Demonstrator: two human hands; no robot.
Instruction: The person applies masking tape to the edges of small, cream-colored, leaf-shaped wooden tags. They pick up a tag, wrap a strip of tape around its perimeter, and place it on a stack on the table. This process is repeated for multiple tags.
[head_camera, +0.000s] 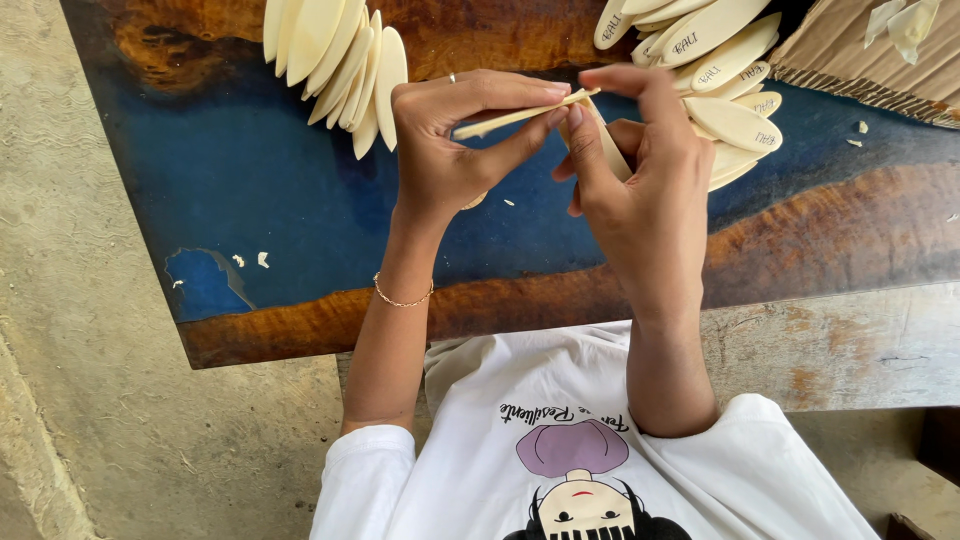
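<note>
The left hand (450, 140) pinches a thin, pale oval wooden piece (520, 113) edge-on between thumb and fingers. The right hand (640, 170) grips the same piece at its other end, with a second one tucked against the palm. Both hover over a blue and brown table (250, 180). Stacks of similar ovals lie fanned beyond the left hand (335, 60) and the right (715, 70).

We see one likely package: a brown corrugated cardboard box (862, 48) at the table's far right corner, cut by the frame. The pale oval wooden pieces (730, 122) beside it carry small dark handwritten markings.
</note>
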